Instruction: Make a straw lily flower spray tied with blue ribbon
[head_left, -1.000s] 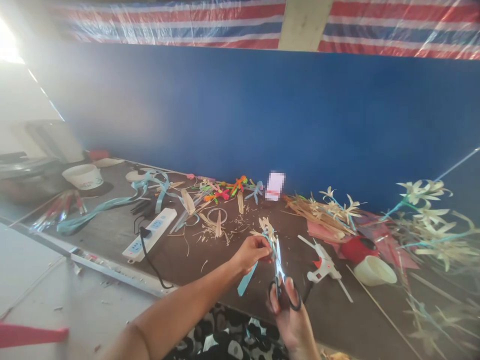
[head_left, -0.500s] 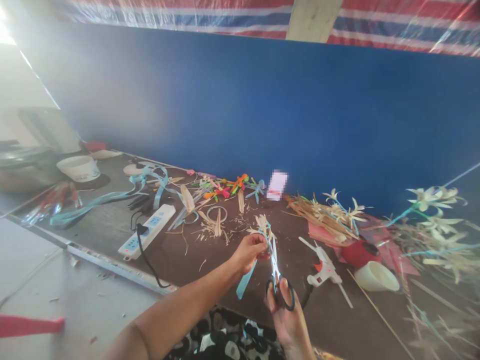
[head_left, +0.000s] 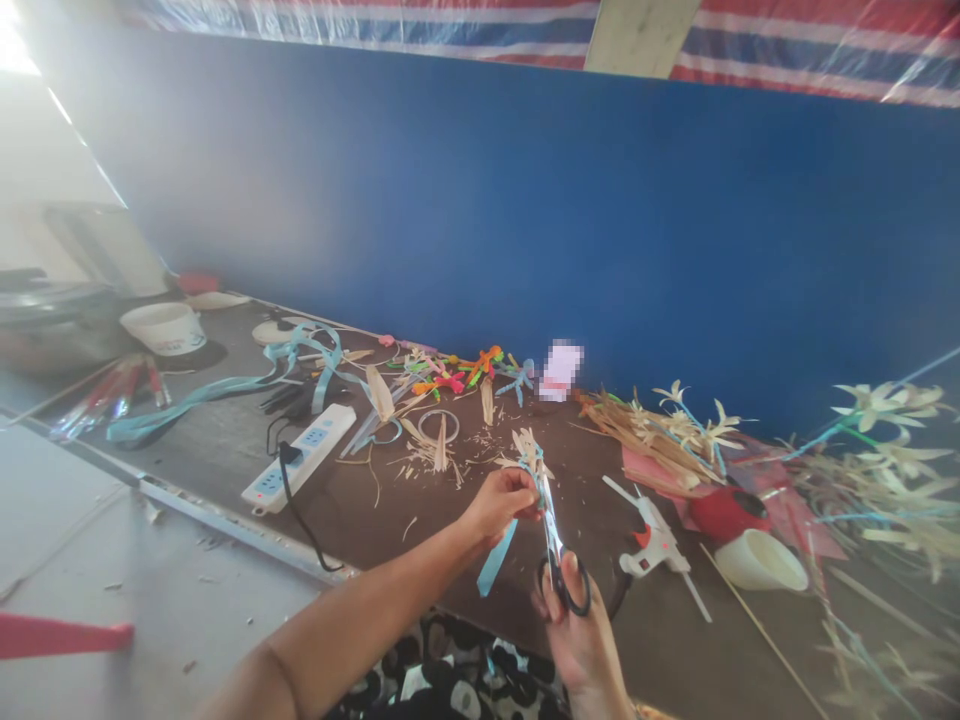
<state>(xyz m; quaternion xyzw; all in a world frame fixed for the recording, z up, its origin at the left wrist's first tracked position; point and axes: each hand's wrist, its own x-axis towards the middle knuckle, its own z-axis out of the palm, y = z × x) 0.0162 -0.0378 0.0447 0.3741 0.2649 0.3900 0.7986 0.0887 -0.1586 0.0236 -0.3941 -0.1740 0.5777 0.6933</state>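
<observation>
My left hand (head_left: 501, 508) pinches a dried-husk flower (head_left: 531, 452) at its base, where light blue ribbon is wound round it. Below those fingers hangs a loose tail of blue ribbon (head_left: 496, 560). In my right hand (head_left: 583, 630) is a pair of scissors (head_left: 553, 540) with black handles, thumb and fingers through the loops. The blades point away from me and reach up beside the flower's base, close to my left fingertips. Whether they touch the ribbon I cannot tell.
A white glue gun (head_left: 654, 540) lies right of the scissors, near a cream cup (head_left: 761, 560). Left are a power strip (head_left: 304, 458) and blue ribbon (head_left: 202, 397). Husk scraps (head_left: 439, 455) litter the table (head_left: 390, 560). Husk flowers (head_left: 874, 405) stand far right.
The scissors' handles have come closer together as my right hand closes. My left hand keeps its pinch on the flower. The whole view has shifted slightly.
</observation>
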